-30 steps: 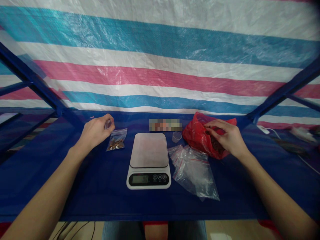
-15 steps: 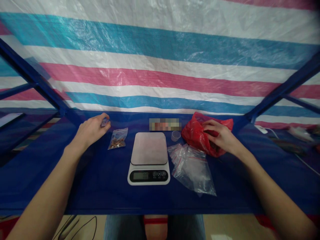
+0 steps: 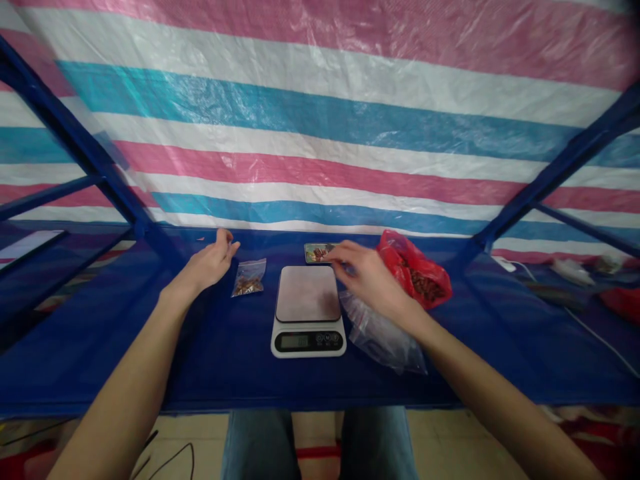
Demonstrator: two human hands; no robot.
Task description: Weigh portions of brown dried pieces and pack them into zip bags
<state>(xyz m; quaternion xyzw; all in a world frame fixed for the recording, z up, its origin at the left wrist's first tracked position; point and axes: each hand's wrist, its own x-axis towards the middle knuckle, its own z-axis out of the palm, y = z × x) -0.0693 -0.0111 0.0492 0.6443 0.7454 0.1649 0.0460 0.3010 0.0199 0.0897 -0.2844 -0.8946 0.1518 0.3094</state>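
Note:
My left hand (image 3: 213,259) is curled at the back left of the blue table, left of a small zip bag (image 3: 249,277) with brown bits at its bottom. A glint of something clear shows at its fingertips, too small to name. My right hand (image 3: 367,275) has its fingers pinched together over the back right corner of a white kitchen scale (image 3: 309,293). What lies between those fingers, if anything, is hidden. The scale's plate is bare. Behind the right wrist stands an open red plastic bag (image 3: 400,257) full of reddish-brown pieces (image 3: 425,287).
Flat, clear zip bags (image 3: 385,337) lie right of the scale, partly under my right forearm. A small picture card (image 3: 316,253) lies behind the scale. Blue metal bars (image 3: 117,200) frame both sides, and a striped plastic sheet (image 3: 320,133) hangs behind.
My right hand has come out of the red bag and moved left to the scale's corner, covering where a small clear cup stood. The view has shifted; my left hand stays at the back left.

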